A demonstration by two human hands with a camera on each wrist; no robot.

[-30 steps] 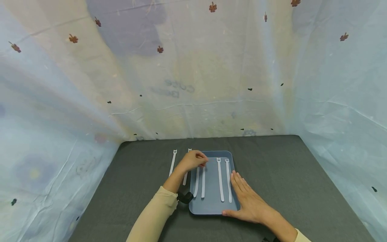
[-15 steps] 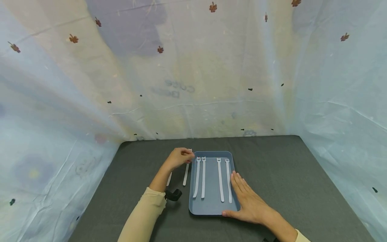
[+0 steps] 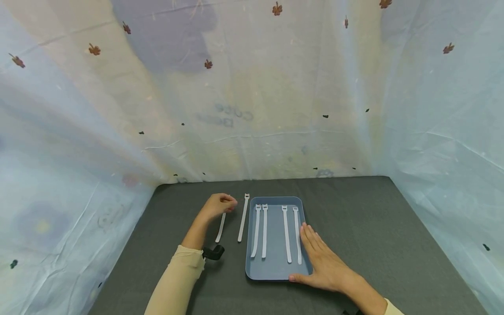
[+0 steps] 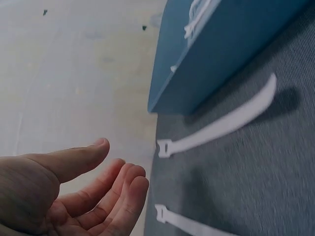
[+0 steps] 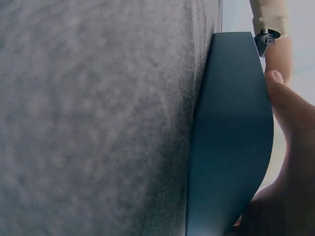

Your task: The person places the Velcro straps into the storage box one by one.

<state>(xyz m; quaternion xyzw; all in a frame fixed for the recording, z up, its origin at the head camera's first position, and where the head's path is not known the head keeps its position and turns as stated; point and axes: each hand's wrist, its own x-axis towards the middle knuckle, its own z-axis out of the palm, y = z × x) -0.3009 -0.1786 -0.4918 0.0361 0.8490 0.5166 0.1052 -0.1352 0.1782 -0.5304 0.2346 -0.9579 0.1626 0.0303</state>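
Observation:
My left hand (image 3: 218, 205) hovers over the outer of two white cable straps on the cloth, hiding the slotted head of that strap (image 3: 221, 228). In the left wrist view the fingers (image 4: 130, 196) are loosely bent, with a gap to the thumb and nothing held. The other loose strap (image 3: 243, 218) lies between this hand and a blue-grey tray (image 3: 271, 273). Inside the tray are two pairs of similar straps, a left pair (image 3: 256, 232) and a right pair (image 3: 287, 234). My right hand (image 3: 328, 267) rests against the tray's right side, fingers straight and thumb at the front rim.
Dark grey cloth (image 3: 366, 232) covers the table around the tray. Pale patterned sheeting (image 3: 252, 109) hangs behind and along both sides. A black wrist camera (image 3: 214, 252) sits on my left wrist, low over the cloth.
My left hand has moved left from over the tray, past the nearer loose strap, to the outer one. The left pair of straps in the tray is uncovered. My right hand has stayed put.

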